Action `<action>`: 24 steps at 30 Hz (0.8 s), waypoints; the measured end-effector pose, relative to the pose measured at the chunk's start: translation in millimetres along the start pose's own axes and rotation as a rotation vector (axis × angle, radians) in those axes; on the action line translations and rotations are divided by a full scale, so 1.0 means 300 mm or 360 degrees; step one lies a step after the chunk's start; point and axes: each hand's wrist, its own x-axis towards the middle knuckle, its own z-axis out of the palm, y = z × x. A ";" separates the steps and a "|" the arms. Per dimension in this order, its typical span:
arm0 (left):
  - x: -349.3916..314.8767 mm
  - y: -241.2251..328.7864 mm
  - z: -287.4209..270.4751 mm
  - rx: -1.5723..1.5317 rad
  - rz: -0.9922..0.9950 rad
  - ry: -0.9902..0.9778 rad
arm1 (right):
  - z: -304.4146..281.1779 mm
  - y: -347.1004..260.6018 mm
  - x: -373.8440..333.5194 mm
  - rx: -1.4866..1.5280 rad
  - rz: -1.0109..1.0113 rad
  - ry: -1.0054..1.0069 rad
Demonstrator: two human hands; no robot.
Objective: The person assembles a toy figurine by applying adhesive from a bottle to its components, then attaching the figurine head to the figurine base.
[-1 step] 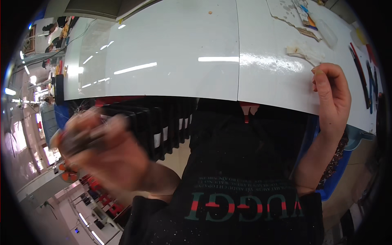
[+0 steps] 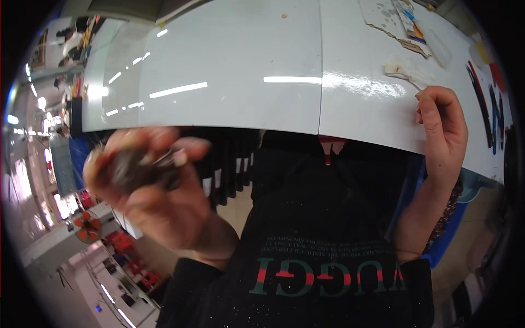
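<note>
My left hand, raised in front of the table's near edge, is blurred by motion. Its fingers curl round a dark brownish-black lump, whose kind I cannot make out. At the right, my right hand rests by the near edge of the white table, thumb pressed to the bent fingers. Whether something small sits in that pinch is hidden. Just beyond those fingertips lies a crumpled whitish piece, like tissue, with a thin strand trailing toward the hand.
Pens and slim tools lie at the table's right side. A clear plastic piece and a torn-edged sheet are at the far right. Black bins stand beneath the left edge; a blue crate holds brown bits below my right arm.
My left hand has turned and shifted slightly right, showing more of the dark lump in its fingers. The right hand has hardly moved.
</note>
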 end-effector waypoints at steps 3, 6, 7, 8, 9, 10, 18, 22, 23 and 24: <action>0.056 0.016 -0.056 -0.0315 0.0018 -0.0022 | 0.017 -0.009 -0.001 -0.0105 0.0006 0.0046; 0.079 0.077 -0.112 0.0026 0.0029 0.0071 | -0.004 -0.036 0.017 -0.0069 0.0025 0.0017; 0.080 0.088 -0.132 0.0247 -0.0040 0.0109 | -0.004 -0.043 0.019 -0.0090 0.0021 0.0046; 0.080 0.096 -0.152 0.0248 -0.0032 0.0110 | -0.003 -0.048 0.023 -0.0113 0.0020 0.0073; 0.078 0.103 -0.162 0.0178 -0.0001 0.0217 | -0.001 -0.050 0.026 -0.0117 0.0011 0.0067; 0.075 0.105 -0.169 0.0105 0.0029 0.0326 | 0.002 -0.050 0.028 -0.0108 0.0010 0.0073; 0.184 0.029 -0.048 0.0050 0.0195 -0.0097 | 0.047 -0.081 -0.018 0.0260 -0.0242 -0.0246; 0.312 0.117 -0.057 0.0242 0.0197 -0.0243 | 0.400 -0.227 0.020 0.0496 -0.0108 -0.1728; 0.358 0.114 -0.017 0.0206 0.0208 -0.0341 | 0.498 -0.190 0.010 0.0575 -0.0112 -0.1931; 0.395 0.133 0.008 0.0226 0.0220 -0.0419 | 0.589 -0.211 0.041 0.0420 0.0009 -0.2285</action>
